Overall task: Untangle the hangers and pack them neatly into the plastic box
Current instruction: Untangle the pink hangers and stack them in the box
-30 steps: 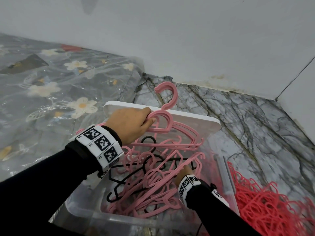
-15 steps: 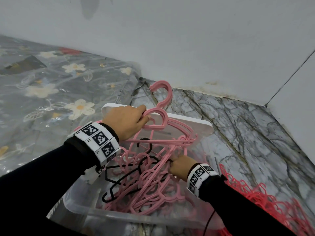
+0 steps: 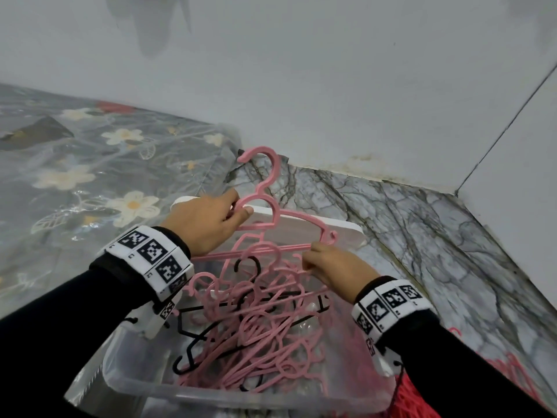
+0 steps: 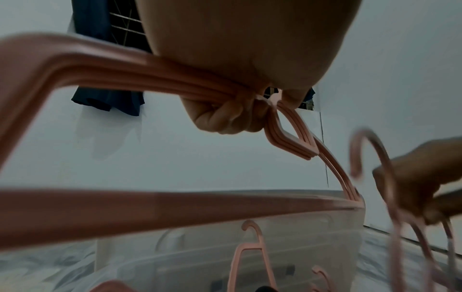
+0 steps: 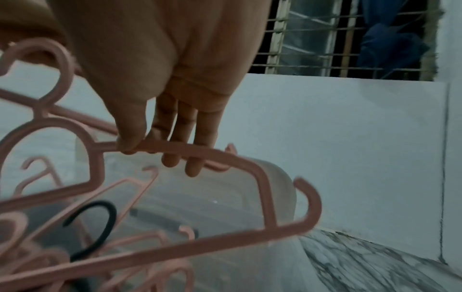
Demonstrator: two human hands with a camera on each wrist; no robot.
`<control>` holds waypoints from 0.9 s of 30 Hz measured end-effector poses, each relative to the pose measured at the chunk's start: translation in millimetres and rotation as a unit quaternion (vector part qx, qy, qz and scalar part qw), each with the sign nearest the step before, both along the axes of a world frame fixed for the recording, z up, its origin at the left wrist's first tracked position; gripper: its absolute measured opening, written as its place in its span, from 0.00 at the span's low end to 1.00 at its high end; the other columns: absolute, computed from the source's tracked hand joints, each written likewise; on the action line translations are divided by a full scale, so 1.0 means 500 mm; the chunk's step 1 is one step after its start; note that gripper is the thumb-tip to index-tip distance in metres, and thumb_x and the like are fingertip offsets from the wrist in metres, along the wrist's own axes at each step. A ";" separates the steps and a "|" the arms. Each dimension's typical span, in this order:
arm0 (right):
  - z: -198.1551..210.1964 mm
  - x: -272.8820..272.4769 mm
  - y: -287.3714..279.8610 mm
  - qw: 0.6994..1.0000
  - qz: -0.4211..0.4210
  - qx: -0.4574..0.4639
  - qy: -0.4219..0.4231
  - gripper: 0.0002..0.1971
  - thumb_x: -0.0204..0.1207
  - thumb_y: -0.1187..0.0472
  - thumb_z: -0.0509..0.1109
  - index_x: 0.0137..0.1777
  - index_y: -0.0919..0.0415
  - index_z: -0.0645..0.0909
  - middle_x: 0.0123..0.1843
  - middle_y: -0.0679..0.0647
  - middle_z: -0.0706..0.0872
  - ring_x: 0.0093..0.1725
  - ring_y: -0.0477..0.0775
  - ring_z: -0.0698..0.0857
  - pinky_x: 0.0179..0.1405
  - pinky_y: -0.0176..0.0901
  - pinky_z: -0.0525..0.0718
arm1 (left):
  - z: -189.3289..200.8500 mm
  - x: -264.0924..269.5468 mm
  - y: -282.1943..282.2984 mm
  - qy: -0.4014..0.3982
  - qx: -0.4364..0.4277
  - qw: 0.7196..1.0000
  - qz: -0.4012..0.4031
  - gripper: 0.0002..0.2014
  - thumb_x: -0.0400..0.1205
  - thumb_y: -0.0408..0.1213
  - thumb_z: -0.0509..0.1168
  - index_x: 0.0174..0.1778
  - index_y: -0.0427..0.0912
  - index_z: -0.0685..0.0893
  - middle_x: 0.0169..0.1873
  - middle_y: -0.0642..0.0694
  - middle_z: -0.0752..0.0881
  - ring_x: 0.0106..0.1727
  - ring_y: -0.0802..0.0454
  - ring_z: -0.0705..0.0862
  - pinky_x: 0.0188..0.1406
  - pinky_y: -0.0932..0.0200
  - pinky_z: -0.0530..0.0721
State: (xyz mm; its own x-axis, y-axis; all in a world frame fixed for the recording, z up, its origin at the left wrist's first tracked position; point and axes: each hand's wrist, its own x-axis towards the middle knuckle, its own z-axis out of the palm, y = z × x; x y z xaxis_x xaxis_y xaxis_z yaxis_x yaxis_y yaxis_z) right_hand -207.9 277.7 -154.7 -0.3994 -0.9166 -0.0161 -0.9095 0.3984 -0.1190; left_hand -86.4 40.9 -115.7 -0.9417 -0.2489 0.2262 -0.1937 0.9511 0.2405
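Note:
Over the far end of the clear plastic box [image 3: 241,399], my left hand [image 3: 238,212] grips a stack of pink hangers [image 3: 297,217] by the neck, hooks pointing up. The left wrist view shows the fingers [image 4: 225,118] curled round that stack [image 4: 130,73]. My right hand [image 3: 307,263] pinches the shoulder of another pink hanger [image 5: 250,164] between thumb and fingers [image 5: 170,158], lifted just under the stack. A tangle of pink and black hangers [image 3: 256,327] fills the box below both hands.
A white lid [image 3: 346,233] leans at the box's far end. Red hangers [image 3: 422,402] lie piled on the marble floor [image 3: 422,236] at the right. A flower-print plastic cover [image 3: 90,176] lies to the left; the wall is close behind.
My right hand has risen from deep in the box to just under the held stack, bringing a pink hanger up with it. The left hand keeps its grip on the stack.

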 end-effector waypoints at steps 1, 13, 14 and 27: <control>0.011 -0.004 0.001 0.999 -0.009 -0.027 -0.014 0.06 0.82 0.60 0.62 0.52 0.59 0.79 0.52 0.53 0.81 0.51 0.54 0.80 0.50 0.46 0.78 | -0.002 0.002 0.000 -0.007 0.002 1.000 0.001 0.24 0.82 0.64 0.41 0.44 0.48 0.69 0.29 0.50 0.80 0.32 0.47 0.80 0.42 0.46 0.82; 0.052 -0.029 -0.030 0.972 -0.057 -0.221 -0.059 0.04 0.78 0.60 0.69 0.44 0.60 0.83 0.39 0.45 0.80 0.39 0.43 0.74 0.38 0.33 0.67 | -0.027 0.004 0.002 -0.050 -0.006 0.997 -0.052 0.25 0.75 0.73 0.49 0.41 0.52 0.66 0.27 0.53 0.77 0.28 0.59 0.75 0.28 0.58 0.69; 0.052 -0.030 -0.033 0.970 -0.055 -0.227 -0.059 0.04 0.78 0.60 0.70 0.44 0.60 0.83 0.39 0.45 0.80 0.39 0.44 0.74 0.38 0.35 0.67 | -0.029 0.003 0.001 -0.055 -0.014 0.997 -0.052 0.23 0.77 0.70 0.50 0.42 0.51 0.66 0.27 0.54 0.76 0.28 0.59 0.75 0.28 0.57 0.70; -0.079 -0.011 -0.034 0.980 -0.046 0.195 -0.019 0.07 0.77 0.66 0.63 0.49 0.61 0.83 0.48 0.59 0.85 0.52 0.62 0.85 0.54 0.53 0.82 | -0.033 -0.009 -0.016 -0.021 -0.094 0.995 0.005 0.17 0.80 0.62 0.51 0.42 0.51 0.69 0.31 0.55 0.77 0.35 0.48 0.78 0.41 0.50 0.81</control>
